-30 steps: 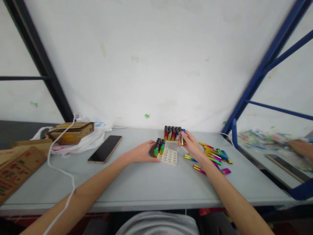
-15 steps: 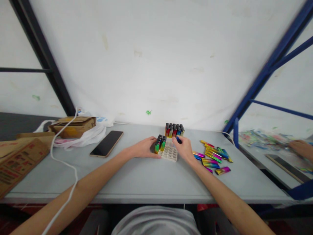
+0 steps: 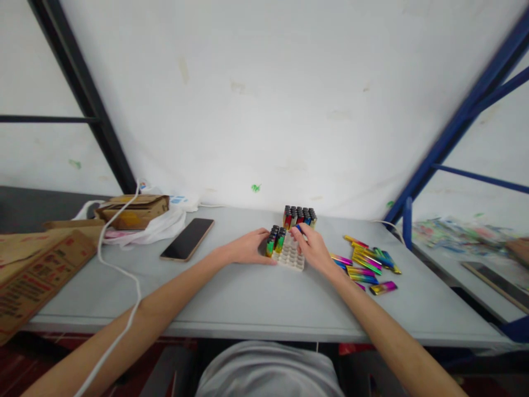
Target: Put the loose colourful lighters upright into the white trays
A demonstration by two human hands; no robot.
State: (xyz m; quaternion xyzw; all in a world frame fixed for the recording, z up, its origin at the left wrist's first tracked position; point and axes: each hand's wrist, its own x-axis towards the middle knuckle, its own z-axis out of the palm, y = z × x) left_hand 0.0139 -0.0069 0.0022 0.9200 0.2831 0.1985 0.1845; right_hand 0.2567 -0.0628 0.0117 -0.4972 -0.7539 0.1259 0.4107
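Observation:
A pale tray [image 3: 291,258] with rows of round-edged slots lies on the table. Several upright lighters [image 3: 275,240] with black tops fill its left part. My left hand [image 3: 250,247] rests at the tray's left edge, thumb and fingers spread around the lighters' side. Over the tray's back right part, my right hand [image 3: 309,242] pinches a lighter with a blue part showing; the fingers hide most of it. Behind is a block of upright lighters [image 3: 299,216]. Loose shiny coloured lighters [image 3: 363,264] lie to the right of my right hand.
A black-screened phone [image 3: 188,239] lies on the left of the table [image 3: 248,309]. Further left are cardboard boxes [image 3: 45,264], a white plastic bag [image 3: 167,223] and a white cable [image 3: 124,273]. Blue metal bars [image 3: 438,132] rise at right; beyond them, another person's hand [image 3: 521,248] shows.
My right hand has shifted over the tray's slots with its fingers lower and pointing more to the left. My left hand stays by the tray. The whole view has shifted slightly.

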